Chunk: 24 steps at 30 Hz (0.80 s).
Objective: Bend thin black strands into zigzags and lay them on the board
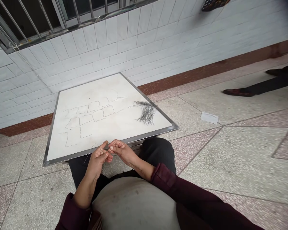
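Note:
Just past the near edge of a white table with a grey metal rim, my two hands meet over my lap. My left hand is closed on a thin dark wire, which loops up and trails beyond the fingers. With thumb and forefinger pinched, my right hand touches the left fingertips, apparently on the same wire; its end there is too small to make out. Several bent wires lie in rows on the table's left and middle. A loose pile of dark wires rests near the right edge.
A white tiled wall stands behind the table, under a barred window. On the speckled floor lies a white paper. Another person's leg and shoe show at the right. My knee is under the table's near edge.

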Each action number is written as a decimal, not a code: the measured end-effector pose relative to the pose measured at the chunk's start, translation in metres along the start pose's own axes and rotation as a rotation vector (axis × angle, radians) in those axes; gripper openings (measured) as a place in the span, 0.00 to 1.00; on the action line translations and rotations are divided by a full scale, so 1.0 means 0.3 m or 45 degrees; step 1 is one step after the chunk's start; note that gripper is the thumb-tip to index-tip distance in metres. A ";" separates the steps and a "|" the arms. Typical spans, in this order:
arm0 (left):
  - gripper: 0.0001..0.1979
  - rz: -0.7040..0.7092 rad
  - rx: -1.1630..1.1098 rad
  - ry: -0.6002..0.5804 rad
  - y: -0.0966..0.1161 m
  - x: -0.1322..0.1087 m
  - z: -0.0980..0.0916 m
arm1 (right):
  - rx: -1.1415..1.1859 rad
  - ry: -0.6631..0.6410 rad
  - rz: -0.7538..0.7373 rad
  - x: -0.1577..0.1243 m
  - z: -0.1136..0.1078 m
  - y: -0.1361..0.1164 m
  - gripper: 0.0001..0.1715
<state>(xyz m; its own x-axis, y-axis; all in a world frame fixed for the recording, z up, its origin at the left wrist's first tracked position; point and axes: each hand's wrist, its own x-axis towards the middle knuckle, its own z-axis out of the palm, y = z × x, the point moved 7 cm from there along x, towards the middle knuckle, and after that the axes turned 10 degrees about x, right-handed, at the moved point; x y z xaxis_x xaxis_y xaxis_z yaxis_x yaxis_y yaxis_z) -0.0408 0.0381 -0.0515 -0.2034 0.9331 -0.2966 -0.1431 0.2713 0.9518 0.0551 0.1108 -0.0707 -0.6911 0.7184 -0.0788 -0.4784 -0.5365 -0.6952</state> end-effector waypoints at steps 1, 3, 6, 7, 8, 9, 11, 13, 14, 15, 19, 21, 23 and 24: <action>0.40 0.004 0.010 0.006 0.003 -0.002 -0.001 | 0.013 0.012 -0.003 0.000 -0.001 0.000 0.15; 0.39 0.012 0.028 0.012 0.009 -0.007 -0.004 | 0.042 0.043 -0.008 0.000 -0.006 -0.003 0.15; 0.38 0.020 0.044 0.012 0.014 -0.013 -0.008 | 0.075 0.081 -0.011 0.001 -0.017 -0.011 0.15; 0.38 0.022 0.048 0.012 0.014 -0.015 -0.009 | 0.079 0.091 -0.014 0.000 -0.021 -0.015 0.15; 0.38 0.020 0.052 0.011 0.014 -0.017 -0.010 | 0.080 0.099 -0.021 0.000 -0.025 -0.019 0.15; 0.37 0.015 0.056 0.011 0.013 -0.019 -0.010 | 0.077 0.105 -0.032 -0.001 -0.029 -0.024 0.14; 0.37 -0.003 0.059 0.005 0.011 -0.023 -0.007 | 0.073 0.114 -0.059 -0.003 -0.034 -0.032 0.14; 0.38 -0.022 0.058 -0.001 0.011 -0.027 -0.002 | 0.071 0.121 -0.069 -0.006 -0.039 -0.036 0.14; 0.38 -0.028 0.057 -0.003 0.012 -0.029 0.000 | 0.069 0.128 -0.066 -0.006 -0.041 -0.036 0.14; 0.38 -0.033 0.056 -0.001 0.014 -0.030 0.003 | 0.065 0.138 -0.061 -0.007 -0.043 -0.034 0.14; 0.38 -0.053 0.046 0.001 0.014 -0.032 0.008 | 0.030 0.192 -0.049 -0.009 -0.049 -0.025 0.16; 0.38 -0.055 0.040 -0.007 0.012 -0.032 0.009 | 0.025 0.207 -0.048 -0.007 -0.053 -0.018 0.17; 0.39 -0.053 0.034 -0.016 0.010 -0.032 0.006 | 0.022 0.220 -0.055 -0.002 -0.065 -0.015 0.17; 0.39 -0.057 0.032 -0.022 0.008 -0.032 0.003 | 0.011 0.233 -0.069 0.000 -0.076 -0.019 0.18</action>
<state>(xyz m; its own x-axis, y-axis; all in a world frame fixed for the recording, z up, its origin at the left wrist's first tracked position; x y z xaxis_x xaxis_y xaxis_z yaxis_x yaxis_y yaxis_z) -0.0383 0.0301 -0.0463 -0.1804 0.9238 -0.3377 -0.1270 0.3186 0.9393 0.0702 0.1240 -0.0830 -0.5543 0.8147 -0.1705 -0.5177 -0.4979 -0.6958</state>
